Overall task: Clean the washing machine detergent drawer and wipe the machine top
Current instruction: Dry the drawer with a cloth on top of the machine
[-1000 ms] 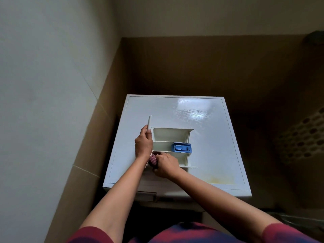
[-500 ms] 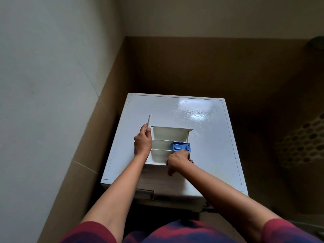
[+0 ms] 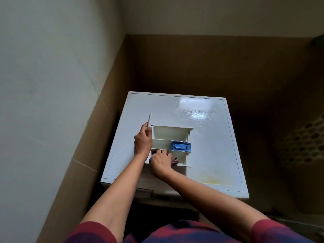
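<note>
Washer top [image 3: 210,120] holds drawer [image 3: 171,132]; right hand [image 3: 161,162] with cloth [image 3: 175,160] slid back left.

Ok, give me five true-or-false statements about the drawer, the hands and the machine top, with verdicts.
1. The detergent drawer lies on the machine top. True.
2. The blue insert sits in the nearest compartment. False: it sits in the middle one.
3. The right hand holds a reddish cloth in the nearest compartment. True.
4. The left hand rests flat on the machine top, away from the drawer. False: it grips the drawer's left end.
5. A yellowish stain marks the top's near right part. True.
</note>
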{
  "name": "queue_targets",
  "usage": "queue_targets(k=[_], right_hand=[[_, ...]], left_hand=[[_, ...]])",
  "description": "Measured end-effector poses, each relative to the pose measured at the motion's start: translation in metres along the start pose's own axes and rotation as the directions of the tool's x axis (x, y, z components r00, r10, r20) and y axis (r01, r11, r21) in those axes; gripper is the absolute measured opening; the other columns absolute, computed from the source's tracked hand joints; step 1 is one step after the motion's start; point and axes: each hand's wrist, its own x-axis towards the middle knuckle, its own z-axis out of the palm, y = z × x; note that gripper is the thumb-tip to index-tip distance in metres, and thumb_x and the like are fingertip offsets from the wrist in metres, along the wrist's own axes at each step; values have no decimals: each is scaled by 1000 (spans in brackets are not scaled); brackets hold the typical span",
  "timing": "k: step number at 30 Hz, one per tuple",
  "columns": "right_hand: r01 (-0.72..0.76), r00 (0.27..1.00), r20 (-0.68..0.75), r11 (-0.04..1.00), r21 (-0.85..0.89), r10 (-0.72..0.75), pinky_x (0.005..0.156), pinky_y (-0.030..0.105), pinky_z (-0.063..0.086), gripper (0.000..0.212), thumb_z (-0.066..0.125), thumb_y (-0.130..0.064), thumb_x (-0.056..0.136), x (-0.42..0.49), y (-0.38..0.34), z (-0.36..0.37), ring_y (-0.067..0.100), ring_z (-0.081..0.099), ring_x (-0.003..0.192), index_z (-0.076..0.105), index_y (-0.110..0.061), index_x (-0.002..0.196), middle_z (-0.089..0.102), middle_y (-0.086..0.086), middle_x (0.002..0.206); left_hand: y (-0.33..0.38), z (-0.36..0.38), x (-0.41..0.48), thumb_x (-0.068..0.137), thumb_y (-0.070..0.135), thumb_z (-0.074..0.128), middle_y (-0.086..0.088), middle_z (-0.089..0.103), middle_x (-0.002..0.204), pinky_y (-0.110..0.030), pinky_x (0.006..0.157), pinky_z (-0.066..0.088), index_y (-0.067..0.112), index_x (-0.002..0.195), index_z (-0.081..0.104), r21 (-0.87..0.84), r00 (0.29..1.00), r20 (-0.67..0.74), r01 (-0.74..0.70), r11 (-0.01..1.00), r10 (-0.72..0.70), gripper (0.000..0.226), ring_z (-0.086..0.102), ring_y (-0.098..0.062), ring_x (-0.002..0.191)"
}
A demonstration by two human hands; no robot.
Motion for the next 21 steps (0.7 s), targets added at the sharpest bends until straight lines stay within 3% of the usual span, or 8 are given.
queue_targets(k=[3, 6, 9, 14, 16, 18, 19, 21], right_hand=[[99, 993, -78, 992, 84, -92, 88, 43, 36, 27, 53, -26, 90, -4, 9, 0, 31, 41, 117, 64, -18, 114, 54, 8, 118], [187, 982, -60, 978, 93, -182, 88, 42, 41, 31, 57, -26, 87, -6, 31, -3, 31, 45, 114, 61, -16, 116, 55, 11, 117], [196, 981, -23, 975, 105, -195, 86, 38, 46, 30, 55, -29, 87, -6, 45, -11, 32, 52, 110, 64, -16, 113, 61, 12, 114], [195, 979, 47, 979, 57, -198, 78, 36, 51, 26, 53, -25, 89, -14, 71, -28, 34, 60, 102, 67, -11, 106, 66, 14, 106], [140, 985, 96, 989, 39, -143, 76, 35, 51, 23, 55, -32, 90, -19, 87, -35, 31, 61, 96, 67, -14, 98, 66, 11, 98], [-4, 984, 178, 982, 190, -30, 61, 28, 47, 26, 61, -43, 85, -25, 109, -43, 25, 60, 71, 60, -21, 71, 61, 2, 73], [-89, 974, 227, 941, 328, 13, 53, 24, 44, 27, 65, -39, 81, -28, 122, -47, 22, 56, 58, 56, -20, 64, 58, 1, 64], [-272, 948, 300, 754, 597, 104, 47, 25, 44, 6, 64, -17, 74, -33, 143, -55, 22, 53, 47, 63, -16, 68, 61, 6, 60]], left_hand=[[2, 0, -2, 98, 39, 48, -18, 65, 113, -42, 80, 51, 13, 137, 45, 44, 999, 41, -28, 999, 26, 47, 62, -36, 101], [3, 2, 0, 98, 24, 51, -21, 63, 115, -44, 82, 50, 15, 139, 41, 134, 998, 59, -6, 991, -2, 43, 60, -40, 101], [2, 1, 0, 97, 11, 45, -23, 62, 112, -47, 81, 51, 18, 139, 42, 181, 998, 42, 28, 983, -36, 43, 60, -42, 97], [2, 1, 0, 97, 11, 43, -20, 61, 110, -47, 80, 52, 23, 138, 42, 194, 998, 30, 53, 980, -60, 43, 60, -41, 94], [2, 1, 0, 97, 12, 43, -19, 61, 110, -50, 81, 52, 24, 139, 42, 192, 997, 27, 63, 979, -70, 43, 61, -40, 94], [1, 1, 0, 97, 11, 44, -19, 62, 110, -51, 82, 52, 24, 139, 43, 177, 997, 25, 63, 982, -69, 44, 61, -40, 95], [0, 2, 1, 97, 10, 44, -19, 62, 110, -52, 83, 52, 24, 139, 43, 166, 997, 26, 64, 984, -70, 44, 61, -40, 96], [0, 2, 1, 97, 10, 45, -19, 62, 110, -51, 83, 52, 23, 139, 44, 143, 997, 29, 66, 988, -70, 45, 61, -40, 96]])
